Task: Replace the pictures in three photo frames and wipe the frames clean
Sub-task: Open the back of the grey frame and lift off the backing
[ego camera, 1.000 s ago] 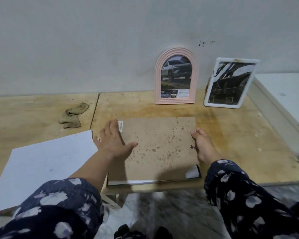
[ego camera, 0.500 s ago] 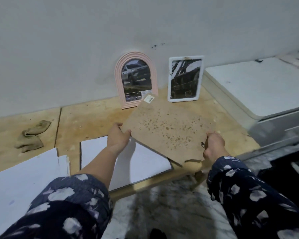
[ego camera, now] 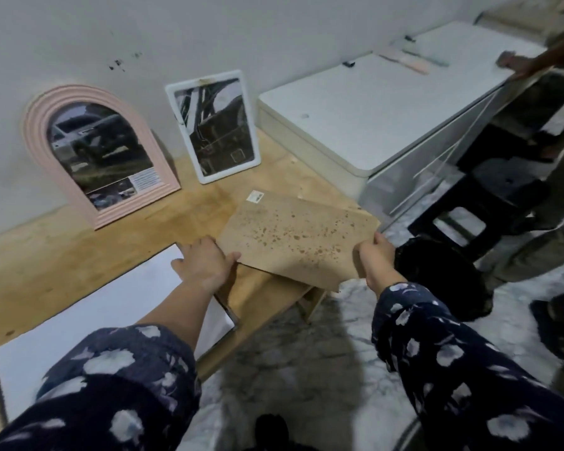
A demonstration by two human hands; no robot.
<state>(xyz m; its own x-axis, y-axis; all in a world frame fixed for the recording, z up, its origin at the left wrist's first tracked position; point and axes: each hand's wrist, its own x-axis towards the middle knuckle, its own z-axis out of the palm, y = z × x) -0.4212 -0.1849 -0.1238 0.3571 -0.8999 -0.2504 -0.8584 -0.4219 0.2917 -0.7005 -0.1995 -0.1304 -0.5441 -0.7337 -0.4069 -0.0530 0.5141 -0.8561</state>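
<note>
A brown stained backing board (ego camera: 293, 239) hangs over the right end of the wooden table (ego camera: 79, 255). My left hand (ego camera: 205, 265) grips its near left corner, thumb on top. Its near right corner is pinched by my right hand (ego camera: 373, 258). Under my left arm lies the opened frame (ego camera: 118, 307), face down, with white paper showing inside. A pink arched frame (ego camera: 95, 151) and a white rectangular frame (ego camera: 214, 125), both with car pictures, lean against the wall behind.
A white chest-like cabinet (ego camera: 381, 109) stands right of the table, with another person's hand (ego camera: 515, 65) on its far edge. Their legs (ego camera: 541, 242) and a black stool (ego camera: 489, 203) are on the marble floor at right.
Both hands lifted the backing board off the frame and carried it to the right, past the table's end. My view swung right, bringing the cabinet and another person into sight.
</note>
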